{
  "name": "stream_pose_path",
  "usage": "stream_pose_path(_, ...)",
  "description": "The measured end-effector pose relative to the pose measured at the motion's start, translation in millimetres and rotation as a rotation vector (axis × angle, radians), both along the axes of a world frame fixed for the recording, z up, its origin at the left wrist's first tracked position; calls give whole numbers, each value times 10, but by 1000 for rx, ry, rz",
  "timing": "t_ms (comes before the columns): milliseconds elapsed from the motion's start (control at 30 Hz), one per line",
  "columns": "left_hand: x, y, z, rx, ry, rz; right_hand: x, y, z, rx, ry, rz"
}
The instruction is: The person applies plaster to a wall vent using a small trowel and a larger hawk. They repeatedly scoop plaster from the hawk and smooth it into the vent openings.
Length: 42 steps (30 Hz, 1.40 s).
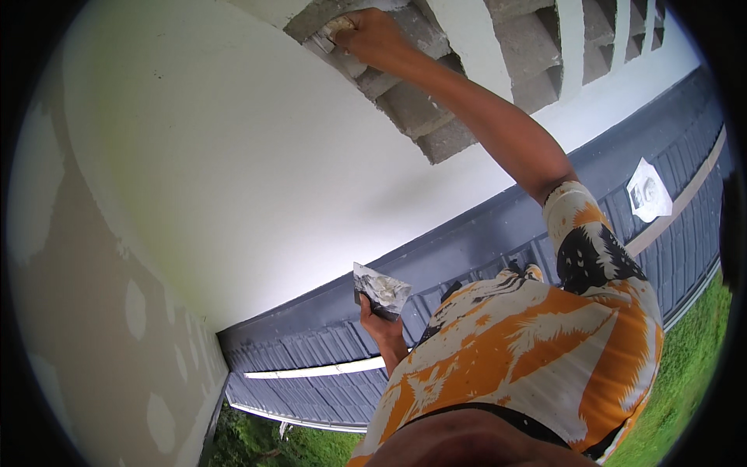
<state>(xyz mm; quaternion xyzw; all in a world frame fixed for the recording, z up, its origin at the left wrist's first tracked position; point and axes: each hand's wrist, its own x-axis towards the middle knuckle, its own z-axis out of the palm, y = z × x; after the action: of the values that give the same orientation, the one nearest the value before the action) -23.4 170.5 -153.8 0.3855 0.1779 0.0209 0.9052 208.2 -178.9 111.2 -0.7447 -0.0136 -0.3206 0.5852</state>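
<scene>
My right hand (373,37) is stretched up to the far wall, closed on a small pale flat-bladed tool (327,36) that looks like a putty knife. Its blade touches or nearly touches the rough edge of a grey block opening (416,105) in the white wall; fingers partly cover it. Lower down, my left hand (383,328) grips a flat plate (383,289) with a dark lower part. Whitish-grey putty is smeared over the plate's face. It is held tilted in front of my body, apart from the wall.
The white wall (257,171) meets a patched grey-brown wall (109,311) at the left. Dark ribbed roofing (311,393) slopes below, with a pale batten (315,369) on it. At right lies a white sheet (649,191) with putty on it. Grass (696,373) shows beyond the roof edge.
</scene>
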Motion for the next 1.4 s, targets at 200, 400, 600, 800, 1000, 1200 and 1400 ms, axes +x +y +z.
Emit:
stream_pose_path(200, 41, 35, 34, 12, -4, -2, -161, -158, -262, -327, -249, -359)
stream_pose_path(400, 59, 13, 45, -4, 20, -33, 117, -63, -332, -888, -359, -530)
stream_pose_path(600, -6, 64, -46, -19, -7, -4, -132, 0, -541, -1104, -283, -404)
stream_pose_path(800, -24, 53, 28, -56, -32, -10, -658, 103, -1033, -989, -393, -522)
stream_pose_path(1000, 97, 14, 187, -73, -58, -78, -479, 84, -1203, -983, -491, -613)
stream_pose_path(1200, 291, -116, 654, -83, -184, -108, -1348, 304, -1028, -634, -206, -151)
stream_pose_path(1400, 631, -169, 1353, 175, -256, -154, -2033, 671, -798, -763, -125, 441)
